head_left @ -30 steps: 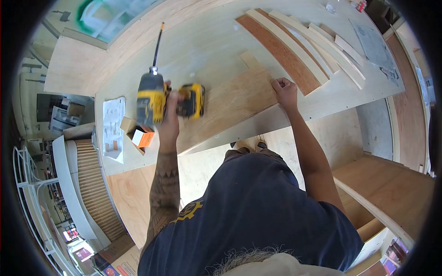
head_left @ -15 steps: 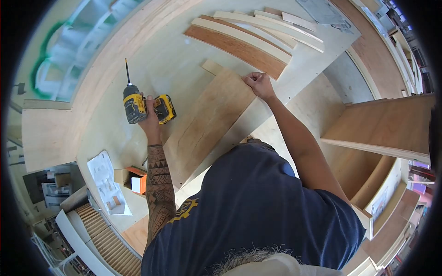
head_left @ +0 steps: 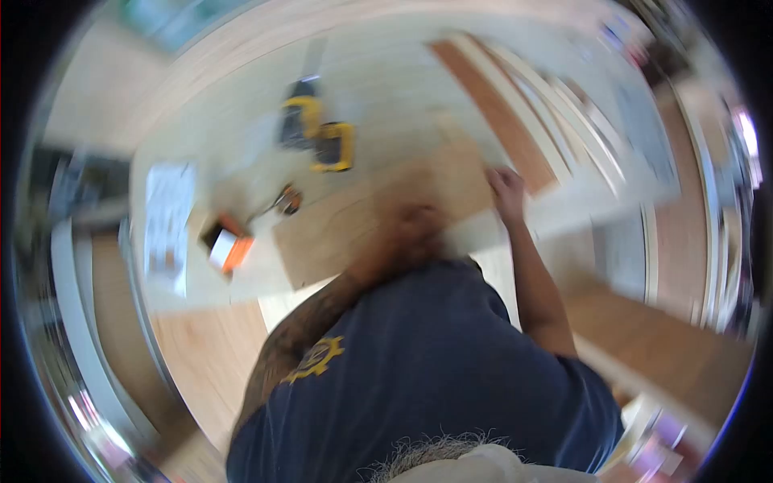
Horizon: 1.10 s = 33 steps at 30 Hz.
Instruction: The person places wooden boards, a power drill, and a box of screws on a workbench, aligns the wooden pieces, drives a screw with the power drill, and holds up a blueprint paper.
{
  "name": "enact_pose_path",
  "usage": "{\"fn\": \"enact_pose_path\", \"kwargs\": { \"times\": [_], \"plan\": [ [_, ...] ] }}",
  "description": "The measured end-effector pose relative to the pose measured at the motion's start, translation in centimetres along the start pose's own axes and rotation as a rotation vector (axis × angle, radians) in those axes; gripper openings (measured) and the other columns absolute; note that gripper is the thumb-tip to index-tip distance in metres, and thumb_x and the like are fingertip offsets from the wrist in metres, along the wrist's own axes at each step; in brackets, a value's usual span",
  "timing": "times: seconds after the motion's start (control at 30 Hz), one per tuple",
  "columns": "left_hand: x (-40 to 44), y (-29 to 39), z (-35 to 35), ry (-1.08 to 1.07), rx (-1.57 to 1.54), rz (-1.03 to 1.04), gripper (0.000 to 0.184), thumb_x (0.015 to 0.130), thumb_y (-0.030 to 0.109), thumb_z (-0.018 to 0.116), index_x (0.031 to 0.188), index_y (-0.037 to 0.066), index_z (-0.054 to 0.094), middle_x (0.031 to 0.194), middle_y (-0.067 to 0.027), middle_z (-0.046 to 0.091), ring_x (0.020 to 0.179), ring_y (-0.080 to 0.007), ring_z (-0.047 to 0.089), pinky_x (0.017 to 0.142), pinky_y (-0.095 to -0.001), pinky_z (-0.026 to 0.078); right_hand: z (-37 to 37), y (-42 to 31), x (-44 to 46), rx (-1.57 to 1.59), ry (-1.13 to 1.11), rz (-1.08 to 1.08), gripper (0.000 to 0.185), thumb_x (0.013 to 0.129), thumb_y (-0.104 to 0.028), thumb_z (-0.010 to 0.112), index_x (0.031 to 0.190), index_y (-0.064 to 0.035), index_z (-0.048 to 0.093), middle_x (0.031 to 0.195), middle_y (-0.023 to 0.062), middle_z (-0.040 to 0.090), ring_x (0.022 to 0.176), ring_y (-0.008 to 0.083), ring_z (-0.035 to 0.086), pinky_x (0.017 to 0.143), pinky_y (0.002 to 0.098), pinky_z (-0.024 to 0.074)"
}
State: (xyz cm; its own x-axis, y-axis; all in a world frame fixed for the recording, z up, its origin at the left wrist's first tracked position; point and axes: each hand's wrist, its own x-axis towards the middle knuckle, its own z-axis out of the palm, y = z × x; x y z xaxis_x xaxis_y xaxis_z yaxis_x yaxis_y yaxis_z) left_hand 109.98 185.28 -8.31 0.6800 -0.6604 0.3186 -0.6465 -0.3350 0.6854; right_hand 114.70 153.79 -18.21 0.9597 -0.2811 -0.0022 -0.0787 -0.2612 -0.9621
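A flat wooden board (head_left: 322, 241) lies on the worktable in front of my body. My left hand (head_left: 415, 229), smeared by motion, is over the board close to my shirt; its fingers do not show clearly. At the board's right end is my right hand (head_left: 507, 189), fingers curled together; whatever they hold is hidden. A small wood strip (head_left: 457, 133) sits at the board's far edge. The yellow and black cordless drill (head_left: 310, 125) with a long bit rests on the table beyond the board, apart from both hands.
Curved wooden strips (head_left: 499, 113) lie at the far right of the table. On the left are a paper sheet (head_left: 167, 229), an orange and white box (head_left: 229, 249) and a small dark-and-orange tool (head_left: 287, 200). A wooden panel (head_left: 652, 346) stands at my right.
My left hand has let go of the drill, which now lies on the table, and has come back over the board. My right hand stays at the board's end. The view has turned.
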Motion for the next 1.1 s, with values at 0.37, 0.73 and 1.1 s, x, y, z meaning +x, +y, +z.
{"fn": "enact_pose_path", "kwargs": {
  "times": [0.37, 0.73, 1.1],
  "plan": [
    [4.6, 2.4, 12.9, 0.371, 0.496, -0.211, 0.016, 0.086, 0.023, 0.072, 0.099, 0.013, 0.073, 0.107, -0.0102, 0.062, 0.113, -0.0323, 0.059, 0.099, -0.0452, 0.051, -3.2, -0.5, 2.5, -0.172, -0.521, -0.056, 0.053, 0.105, -0.030, 0.067, 0.136, 0.0122, 0.059, 0.129, 0.0256, 0.067, 0.116, 0.0300, 0.066, 0.099, 0.0417, 0.0521],
    [4.8, 1.6, 17.1, 0.642, 0.694, -0.204, 0.008, 0.092, 0.015, 0.065, 0.086, 0.010, 0.063, 0.093, -0.0094, 0.059, 0.098, -0.0326, 0.063, 0.097, -0.0483, 0.052, -5.7, -2.1, 8.4, -0.111, -1.233, 0.000, 0.035, 0.098, -0.002, 0.067, 0.130, 0.0085, 0.056, 0.110, 0.0114, 0.069, 0.099, 0.0181, 0.065, 0.091, 0.0327, 0.0538],
    [4.8, 1.0, 18.7, 0.744, 0.863, -0.137, 0.015, 0.093, 0.022, 0.066, 0.083, 0.013, 0.062, 0.094, -0.0083, 0.058, 0.099, -0.0320, 0.064, 0.110, -0.0525, 0.049, -6.1, -4.1, 6.9, -0.170, -1.222, -0.063, 0.045, 0.100, -0.001, 0.068, 0.141, 0.0082, 0.052, 0.123, 0.0159, 0.074, 0.112, 0.0192, 0.069, 0.100, 0.0315, 0.0537]
  ]
}}
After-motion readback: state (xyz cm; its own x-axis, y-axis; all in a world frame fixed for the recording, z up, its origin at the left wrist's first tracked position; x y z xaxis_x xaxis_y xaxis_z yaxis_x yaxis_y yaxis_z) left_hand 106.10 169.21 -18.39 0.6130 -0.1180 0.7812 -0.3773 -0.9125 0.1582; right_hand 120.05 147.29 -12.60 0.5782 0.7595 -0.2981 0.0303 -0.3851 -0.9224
